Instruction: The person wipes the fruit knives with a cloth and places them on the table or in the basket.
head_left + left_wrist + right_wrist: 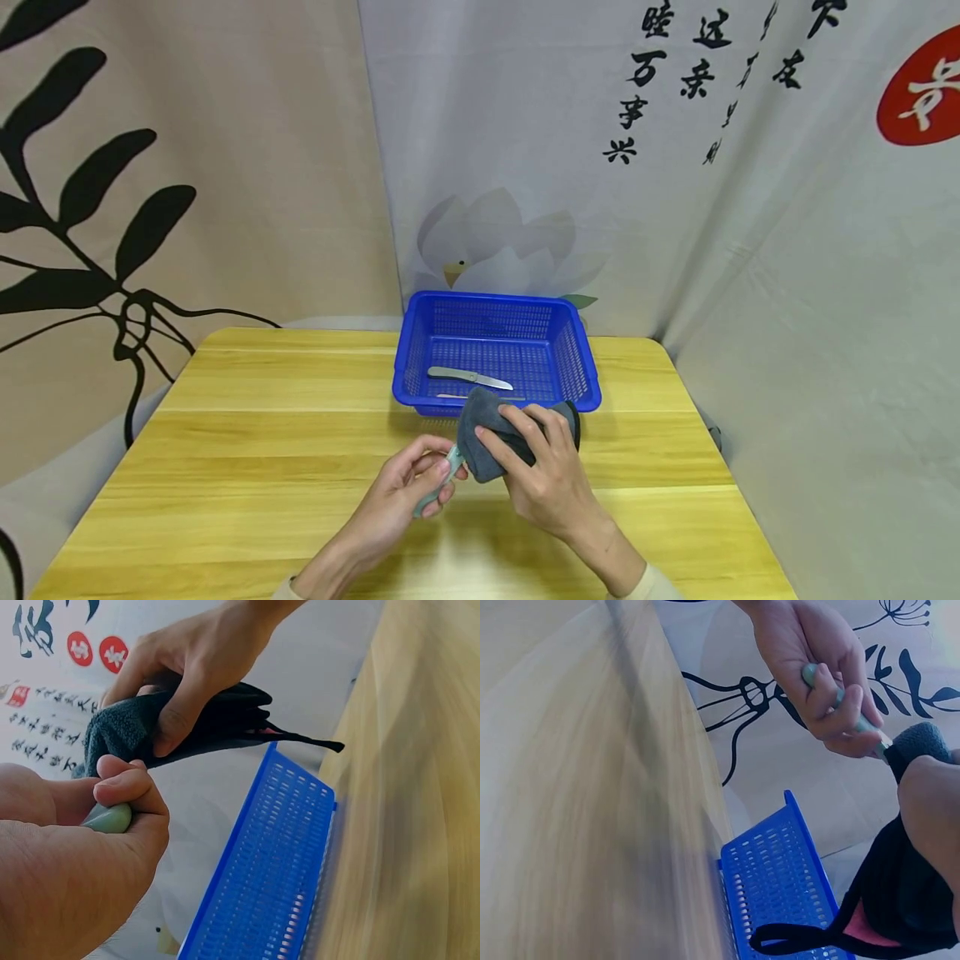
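My left hand (397, 490) grips a knife by its light green handle (427, 502), in front of the basket and above the table. A dark grey cloth (477, 421) is wrapped over the blade end, so the blade is almost wholly hidden; a sliver of metal shows beside the handle in the right wrist view. From above, my right hand (551, 483) grips the folded cloth, thumb and fingers on either side of it. A black loop (791, 939) hangs from the cloth's edge, and a bit of pink shows in its folds.
Behind the hands, a blue plastic basket (403, 354) stands at the far side of the wooden table (262, 467). Inside it lie a knife with a grey handle (452, 373) and a thin pinkish thing partly hidden by the rim. Printed curtains (487, 125) hang behind the table.
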Available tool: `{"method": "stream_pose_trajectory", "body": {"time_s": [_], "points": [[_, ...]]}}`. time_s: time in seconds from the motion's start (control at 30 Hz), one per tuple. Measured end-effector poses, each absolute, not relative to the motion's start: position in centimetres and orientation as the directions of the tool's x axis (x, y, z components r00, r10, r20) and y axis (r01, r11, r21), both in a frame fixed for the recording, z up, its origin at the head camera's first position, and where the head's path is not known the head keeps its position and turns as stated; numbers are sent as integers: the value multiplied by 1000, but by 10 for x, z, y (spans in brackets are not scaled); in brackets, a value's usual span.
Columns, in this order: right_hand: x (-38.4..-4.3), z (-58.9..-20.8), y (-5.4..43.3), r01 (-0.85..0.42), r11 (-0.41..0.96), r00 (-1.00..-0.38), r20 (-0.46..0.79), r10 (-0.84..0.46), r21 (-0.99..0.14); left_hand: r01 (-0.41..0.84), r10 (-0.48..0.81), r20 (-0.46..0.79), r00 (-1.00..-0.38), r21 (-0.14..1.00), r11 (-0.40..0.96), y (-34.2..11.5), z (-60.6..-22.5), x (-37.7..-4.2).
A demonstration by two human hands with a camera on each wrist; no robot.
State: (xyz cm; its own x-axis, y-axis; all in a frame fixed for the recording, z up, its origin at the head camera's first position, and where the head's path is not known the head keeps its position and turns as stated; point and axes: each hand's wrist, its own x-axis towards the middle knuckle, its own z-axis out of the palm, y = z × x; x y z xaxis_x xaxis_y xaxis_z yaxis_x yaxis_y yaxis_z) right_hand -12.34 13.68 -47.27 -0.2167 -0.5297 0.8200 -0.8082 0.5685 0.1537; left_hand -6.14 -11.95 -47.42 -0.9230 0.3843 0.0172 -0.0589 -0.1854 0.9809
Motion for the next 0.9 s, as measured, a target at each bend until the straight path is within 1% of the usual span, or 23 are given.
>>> {"method": "stream_pose_trajectory", "body": {"time_s": [0.07,0.27,0.5,0.57,0.63,0.7,0.83,0.9], "points": [[-126,-471,138,-799,582,-215,830,-515,154,-60,392,15,-920,982,-179,-120,-473,-61],[-130,-467,143,-771,622,-246,837,-489,137,-72,406,2,-914,984,-165,-121,-472,-60],[-136,-464,149,-722,684,-307,839,-450,103,-103,421,-20,-907,979,-177,-121,-473,-59],[-136,-464,150,-719,690,-312,846,-432,87,-113,424,-25,-906,977,-182,-120,-473,-59],[-135,-463,150,-728,681,-302,853,-425,81,-122,419,-32,-907,974,-191,-120,-473,-59],[-133,-464,148,-748,657,-277,858,-433,90,-129,410,-38,-911,972,-198,-120,-473,-59],[-126,-468,141,-801,580,-208,841,-500,146,-144,391,-53,-919,967,-208,-119,-473,-59],[-122,-471,139,-819,547,-185,824,-536,172,-146,386,-56,-921,967,-207,-118,-473,-60]]}}
